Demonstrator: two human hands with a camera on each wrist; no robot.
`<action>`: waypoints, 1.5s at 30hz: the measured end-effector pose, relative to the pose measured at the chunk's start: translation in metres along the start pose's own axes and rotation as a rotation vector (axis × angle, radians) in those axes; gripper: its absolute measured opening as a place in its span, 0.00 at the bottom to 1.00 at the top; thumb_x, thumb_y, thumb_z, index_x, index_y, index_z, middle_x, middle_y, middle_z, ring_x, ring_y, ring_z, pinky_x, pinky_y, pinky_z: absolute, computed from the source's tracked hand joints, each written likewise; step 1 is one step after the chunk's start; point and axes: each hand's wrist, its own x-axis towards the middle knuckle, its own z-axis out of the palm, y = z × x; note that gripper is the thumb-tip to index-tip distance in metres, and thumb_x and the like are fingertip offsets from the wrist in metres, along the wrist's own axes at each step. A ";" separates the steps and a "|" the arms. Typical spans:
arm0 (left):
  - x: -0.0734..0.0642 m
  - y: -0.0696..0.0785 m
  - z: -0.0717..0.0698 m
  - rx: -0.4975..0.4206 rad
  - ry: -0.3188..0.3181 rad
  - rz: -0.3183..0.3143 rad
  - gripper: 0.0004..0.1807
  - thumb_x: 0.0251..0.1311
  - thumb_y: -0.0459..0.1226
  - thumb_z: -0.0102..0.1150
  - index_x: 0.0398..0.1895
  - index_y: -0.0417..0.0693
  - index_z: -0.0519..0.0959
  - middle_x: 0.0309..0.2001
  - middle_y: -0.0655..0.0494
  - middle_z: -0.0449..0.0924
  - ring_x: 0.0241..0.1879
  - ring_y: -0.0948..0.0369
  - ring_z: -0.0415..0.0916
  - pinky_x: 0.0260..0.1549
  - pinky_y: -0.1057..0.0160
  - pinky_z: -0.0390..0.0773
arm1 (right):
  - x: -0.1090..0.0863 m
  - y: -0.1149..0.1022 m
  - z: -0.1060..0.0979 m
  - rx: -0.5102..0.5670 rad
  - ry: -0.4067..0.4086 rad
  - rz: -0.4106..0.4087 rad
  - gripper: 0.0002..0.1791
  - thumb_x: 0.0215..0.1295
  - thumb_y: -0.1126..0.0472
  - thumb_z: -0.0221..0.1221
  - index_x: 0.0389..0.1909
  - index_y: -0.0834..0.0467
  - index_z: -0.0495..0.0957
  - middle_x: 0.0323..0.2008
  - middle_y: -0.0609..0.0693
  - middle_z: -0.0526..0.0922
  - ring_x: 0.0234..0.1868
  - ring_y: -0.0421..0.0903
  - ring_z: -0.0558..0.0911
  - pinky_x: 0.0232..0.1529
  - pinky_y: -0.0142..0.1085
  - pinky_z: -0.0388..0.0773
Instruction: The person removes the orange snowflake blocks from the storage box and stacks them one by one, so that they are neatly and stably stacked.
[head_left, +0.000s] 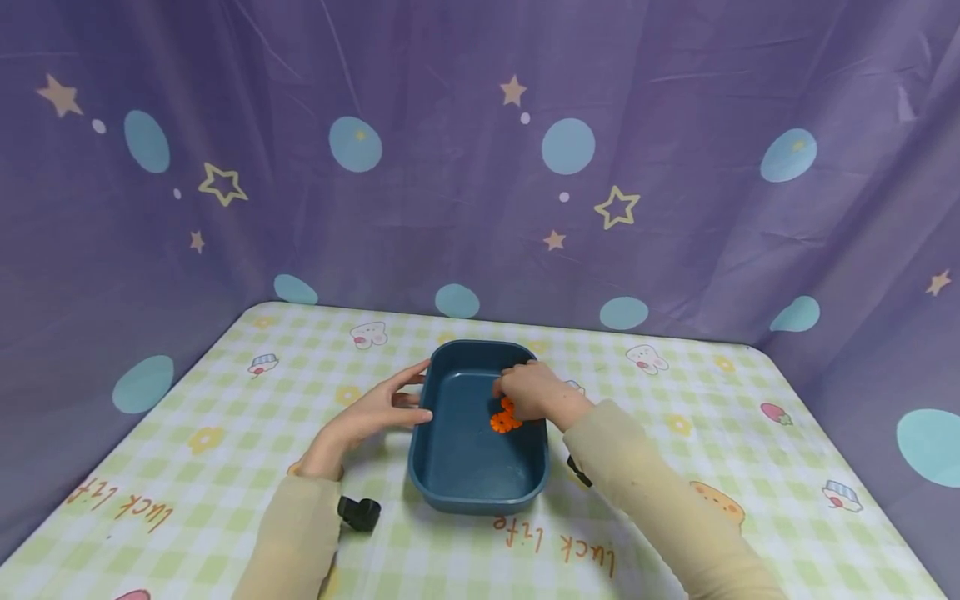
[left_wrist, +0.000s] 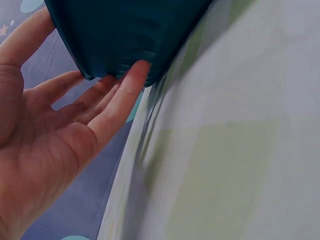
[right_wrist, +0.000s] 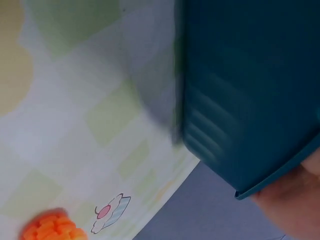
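Observation:
A dark teal rectangular bin (head_left: 480, 506) stands on the table, its inside facing up. My left hand (head_left: 378, 410) lies along its left side; the thumb is at the rim and spread fingers (left_wrist: 120, 97) touch the outer wall low down. Over the right rim reaches my right hand (head_left: 531, 390), its fingers curled down inside the bin. Orange flower-shaped pieces (head_left: 502, 422) show directly below those fingers, joined in a small cluster, and the hand pinches them. The bin's wall hides the right fingertips in the right wrist view, where part of the hand shows beyond the rim.
Another orange knobbly piece (right_wrist: 52, 227) lies on the tablecloth outside the bin, in the right wrist view. A green and white checked cloth (head_left: 225, 492) with printed cartoons covers the table. Behind it hangs a purple curtain (head_left: 465, 217) with stars and ovals.

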 end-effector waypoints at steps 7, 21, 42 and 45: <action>0.000 0.000 -0.001 0.002 0.001 0.004 0.44 0.56 0.39 0.61 0.71 0.62 0.46 0.68 0.46 0.48 0.60 0.45 0.61 0.45 0.56 0.76 | 0.000 -0.002 -0.001 0.013 -0.020 0.024 0.13 0.50 0.62 0.65 0.38 0.47 0.81 0.37 0.43 0.79 0.38 0.41 0.75 0.44 0.39 0.68; -0.002 0.000 0.001 0.002 0.007 -0.003 0.44 0.56 0.39 0.61 0.71 0.62 0.47 0.68 0.46 0.48 0.61 0.45 0.60 0.45 0.55 0.76 | 0.001 -0.001 0.003 0.046 -0.031 0.017 0.10 0.47 0.59 0.67 0.32 0.47 0.80 0.31 0.41 0.79 0.33 0.40 0.74 0.40 0.37 0.64; -0.001 0.002 0.000 0.013 0.015 -0.014 0.45 0.55 0.41 0.62 0.71 0.64 0.46 0.67 0.50 0.49 0.60 0.48 0.62 0.45 0.55 0.76 | -0.007 0.006 0.002 0.250 0.090 -0.050 0.13 0.46 0.56 0.66 0.36 0.50 0.80 0.32 0.43 0.76 0.33 0.41 0.74 0.39 0.34 0.71; -0.002 0.001 0.000 0.015 0.014 -0.018 0.45 0.55 0.41 0.62 0.71 0.65 0.46 0.68 0.49 0.49 0.60 0.48 0.62 0.45 0.55 0.76 | -0.011 0.007 0.001 0.304 0.101 -0.063 0.13 0.45 0.57 0.66 0.36 0.50 0.80 0.32 0.43 0.73 0.30 0.39 0.72 0.35 0.32 0.72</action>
